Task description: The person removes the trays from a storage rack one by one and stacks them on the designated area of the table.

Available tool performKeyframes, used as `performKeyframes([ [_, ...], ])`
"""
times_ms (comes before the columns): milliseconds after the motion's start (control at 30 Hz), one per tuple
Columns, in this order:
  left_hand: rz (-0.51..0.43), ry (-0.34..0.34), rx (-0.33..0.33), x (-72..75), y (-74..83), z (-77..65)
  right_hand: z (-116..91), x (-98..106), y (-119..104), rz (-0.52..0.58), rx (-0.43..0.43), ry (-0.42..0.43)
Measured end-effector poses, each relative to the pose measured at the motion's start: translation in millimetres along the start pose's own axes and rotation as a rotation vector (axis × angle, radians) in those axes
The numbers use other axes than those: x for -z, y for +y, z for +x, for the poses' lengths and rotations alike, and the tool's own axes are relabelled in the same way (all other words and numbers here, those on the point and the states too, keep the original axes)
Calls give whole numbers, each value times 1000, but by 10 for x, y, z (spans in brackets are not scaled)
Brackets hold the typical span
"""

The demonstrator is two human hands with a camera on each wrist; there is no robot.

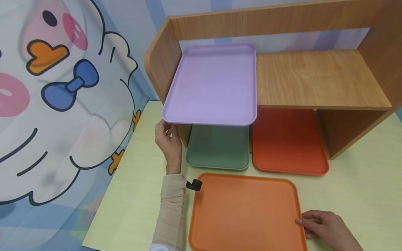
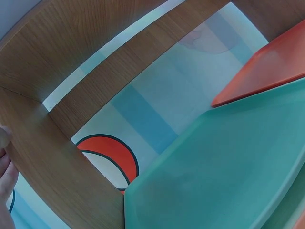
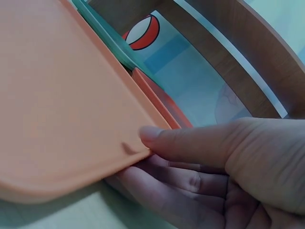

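Note:
My right hand (image 1: pixel 326 226) pinches the right rim of an orange tray (image 1: pixel 248 212), thumb on top and fingers beneath. In the right wrist view, the thumb presses near the corner of this orange tray (image 3: pixel 71 105), which is raised off the table on that side. My left hand (image 1: pixel 169 143) grips the edge of the wooden shelf's left side panel (image 2: pixel 57 167), just below the near left corner of a purple tray (image 1: pixel 213 83). That tray lies on the upper board, its front overhanging. Only a few left fingers (image 2: pixel 5 176) show in the left wrist view.
Below the shelf board (image 1: pixel 320 80), a green tray (image 1: pixel 220 146) and a red tray (image 1: pixel 289 139) stand side by side, split by a divider. The pale yellow table (image 1: pixel 125 195) extends to both sides. A cartoon-printed cloth (image 1: pixel 103 139) hangs behind and at the left.

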State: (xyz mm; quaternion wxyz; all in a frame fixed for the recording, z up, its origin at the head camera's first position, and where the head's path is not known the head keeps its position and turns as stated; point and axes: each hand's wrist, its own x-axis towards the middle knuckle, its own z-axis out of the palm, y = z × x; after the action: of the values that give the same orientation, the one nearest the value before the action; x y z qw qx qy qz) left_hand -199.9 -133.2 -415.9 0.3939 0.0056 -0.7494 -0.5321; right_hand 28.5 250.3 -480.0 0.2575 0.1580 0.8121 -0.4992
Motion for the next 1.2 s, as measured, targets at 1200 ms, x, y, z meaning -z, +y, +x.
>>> performKeyframes([
  [1200,-7,3,-45,61,352,-21,-199,298,-378,140,30,9],
])
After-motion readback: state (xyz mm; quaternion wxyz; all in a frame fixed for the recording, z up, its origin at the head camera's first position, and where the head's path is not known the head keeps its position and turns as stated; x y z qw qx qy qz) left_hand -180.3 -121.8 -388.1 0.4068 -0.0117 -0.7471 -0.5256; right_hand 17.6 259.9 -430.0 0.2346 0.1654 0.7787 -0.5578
